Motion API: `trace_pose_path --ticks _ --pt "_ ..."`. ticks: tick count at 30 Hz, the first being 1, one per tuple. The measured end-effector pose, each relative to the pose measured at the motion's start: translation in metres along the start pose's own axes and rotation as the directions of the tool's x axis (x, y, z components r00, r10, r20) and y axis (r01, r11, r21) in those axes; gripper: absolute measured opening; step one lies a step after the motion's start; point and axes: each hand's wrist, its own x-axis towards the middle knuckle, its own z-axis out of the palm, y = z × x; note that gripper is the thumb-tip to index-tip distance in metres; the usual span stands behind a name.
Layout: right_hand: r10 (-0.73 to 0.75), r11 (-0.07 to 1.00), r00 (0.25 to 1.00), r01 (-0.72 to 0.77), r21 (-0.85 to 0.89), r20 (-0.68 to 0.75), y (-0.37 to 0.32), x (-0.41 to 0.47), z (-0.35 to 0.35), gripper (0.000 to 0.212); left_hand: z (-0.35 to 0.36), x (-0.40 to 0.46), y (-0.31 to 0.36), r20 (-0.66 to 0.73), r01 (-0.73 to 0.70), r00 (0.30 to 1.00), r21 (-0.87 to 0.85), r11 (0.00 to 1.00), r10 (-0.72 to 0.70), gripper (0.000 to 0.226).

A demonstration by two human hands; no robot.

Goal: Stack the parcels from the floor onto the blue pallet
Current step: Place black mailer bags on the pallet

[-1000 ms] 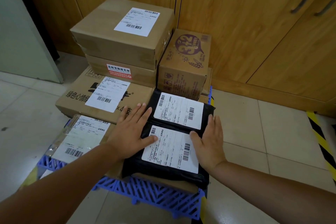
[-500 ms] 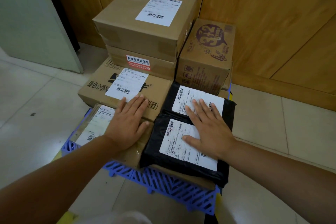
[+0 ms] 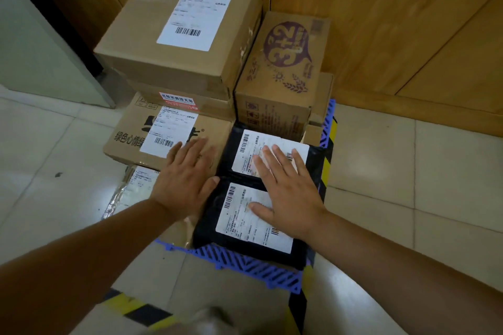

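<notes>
Cardboard parcels are piled on the blue pallet. A big box with a white label tops the left stack, and a printed brown box stands to its right. Two black mailer bags lie at the front right, the near bag in front of the far bag. My right hand lies flat with straight fingers across both black bags. My left hand rests flat on the flat brown box and a carton below it, its thumb touching the near bag's edge.
A clear-wrapped parcel lies at the pallet's left front, partly hidden by my left forearm. Wooden cabinet doors close the back. A grey panel stands at the left. Yellow-black floor tape runs along the pallet's front and right side on the tiled floor.
My right hand slid from the near bag's right edge onto the top of both bags. My left hand came off the near bag onto the cardboard. The camera moved closer.
</notes>
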Motion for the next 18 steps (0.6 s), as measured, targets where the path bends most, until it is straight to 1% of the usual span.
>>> trace_pose_path --ticks 3,5,8,11,14,16,18 --pt "0.098 0.993 0.994 -0.095 0.071 -0.041 0.009 -0.018 -0.046 0.083 -0.048 0.008 0.044 0.021 -0.066 0.998 -0.026 0.997 0.067 0.067" --pt "0.216 0.969 0.976 -0.213 0.122 -0.016 0.023 -0.039 -0.080 0.085 -0.083 0.012 0.078 0.040 -0.101 0.994 -0.071 0.992 0.104 0.068" --pt "0.372 0.902 0.928 -0.369 0.223 0.029 0.051 -0.085 -0.136 0.084 -0.143 0.015 0.137 0.077 -0.116 0.988 -0.197 0.973 0.133 0.071" --pt "0.512 0.822 0.857 -0.507 0.259 0.052 0.085 -0.144 -0.201 0.080 -0.211 0.018 0.201 0.105 -0.168 0.973 -0.274 0.947 0.203 0.072" --pt "0.614 0.746 0.786 -0.608 0.273 0.071 0.121 -0.208 -0.274 0.082 -0.282 0.023 0.270 0.107 -0.201 0.962 -0.350 0.915 0.252 0.069" --pt "0.665 0.677 0.734 -0.670 0.304 0.137 0.147 -0.251 -0.318 0.080 -0.328 0.025 0.318 0.104 -0.223 0.954 -0.374 0.900 0.280 0.069" --pt "0.725 0.585 0.664 -0.734 0.345 0.184 0.171 -0.295 -0.358 0.079 -0.369 0.024 0.364 0.107 -0.245 0.945 -0.393 0.886 0.309 0.069"
